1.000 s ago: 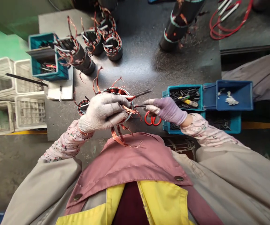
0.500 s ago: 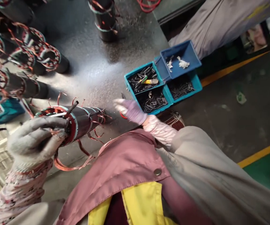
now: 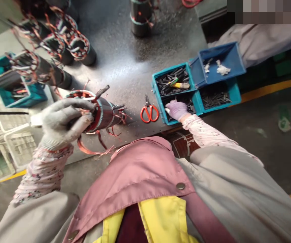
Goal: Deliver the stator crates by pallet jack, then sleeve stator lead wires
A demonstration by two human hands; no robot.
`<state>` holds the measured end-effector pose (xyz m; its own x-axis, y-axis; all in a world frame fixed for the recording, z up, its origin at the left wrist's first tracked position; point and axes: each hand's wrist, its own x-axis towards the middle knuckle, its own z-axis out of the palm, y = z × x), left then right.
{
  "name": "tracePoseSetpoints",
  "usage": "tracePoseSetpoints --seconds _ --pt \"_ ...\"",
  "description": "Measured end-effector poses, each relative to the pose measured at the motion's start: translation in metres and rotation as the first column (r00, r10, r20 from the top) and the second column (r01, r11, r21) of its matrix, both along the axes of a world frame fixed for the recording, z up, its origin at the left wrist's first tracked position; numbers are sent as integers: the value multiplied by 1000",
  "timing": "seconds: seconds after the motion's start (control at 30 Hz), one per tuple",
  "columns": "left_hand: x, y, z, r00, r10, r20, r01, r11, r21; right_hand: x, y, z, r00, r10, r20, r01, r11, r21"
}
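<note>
My left hand (image 3: 64, 120), in a grey-white knit glove, grips one end of a wound motor stator (image 3: 103, 116). The stator lies on its side, with loose copper wire leads (image 3: 91, 148) curling from its windings and a dark rod (image 3: 102, 92) sticking out near my thumb. My right hand (image 3: 177, 110), in a lilac glove, is down in a teal compartment bin (image 3: 160, 98), among short black pieces. Its fingertips are partly hidden there. Red-handled scissors (image 3: 149, 113) lie on the steel table (image 3: 127, 71) between my hands.
Several more wound stators (image 3: 81, 45) stand at the table's back left, and another (image 3: 140, 18) stands at the far edge. A blue box (image 3: 222, 59) with white scraps sits on the bin. White plastic crates (image 3: 19, 145) are stacked at left. A grey sleeve (image 3: 256, 44) shows at right.
My right hand has moved away from the stator and into the teal bin. The stator now lies more sideways in my left hand, and the scissors are uncovered. The whole view has turned.
</note>
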<state>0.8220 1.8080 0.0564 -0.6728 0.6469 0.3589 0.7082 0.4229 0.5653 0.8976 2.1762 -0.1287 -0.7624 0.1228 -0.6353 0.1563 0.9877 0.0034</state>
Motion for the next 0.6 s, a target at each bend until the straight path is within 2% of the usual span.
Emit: tracePoseSetpoints --seconds 0.1,0.17,0.23,0.3,0.33,0.37,0.43,0.47,0.5,0.53,0.6 --pt "-3 -1 -3 997 -73 -11 73 997 30 3 18 16 990 -133 -34 133 991 -16" --pt "-4 -1 -5 993 -117 -17 117 992 51 3 21 29 944 -306 -122 289 947 -136" --pt "-6 0 -5 991 -131 -27 132 990 56 3 6 39 874 -452 -178 382 865 -324" --pt "-6 1 -4 992 -121 -39 123 991 47 0 -26 43 820 -562 -107 417 715 -561" --pt "-6 2 -4 992 -120 -43 121 992 41 -2 -45 43 791 -612 -12 442 585 -680" --pt "-7 2 -4 991 -126 -44 128 991 40 -4 -65 42 751 -650 114 472 409 -781" --pt "-7 1 -3 987 -157 -40 159 986 47 -9 -98 36 665 -659 352 530 83 -844" --pt "-8 0 -3 984 -175 -40 177 983 56 -12 -110 33 629 -650 426 553 -11 -833" --pt "-8 -1 -4 981 -191 -40 193 979 63 -15 -118 29 599 -649 470 572 -64 -818" --pt "-8 -1 -4 979 -201 -40 203 976 71 -18 -123 25 573 -657 490 588 -88 -804" --pt "-8 -3 -4 979 -202 -31 204 976 81 -25 -128 17 536 -682 497 615 -87 -784"
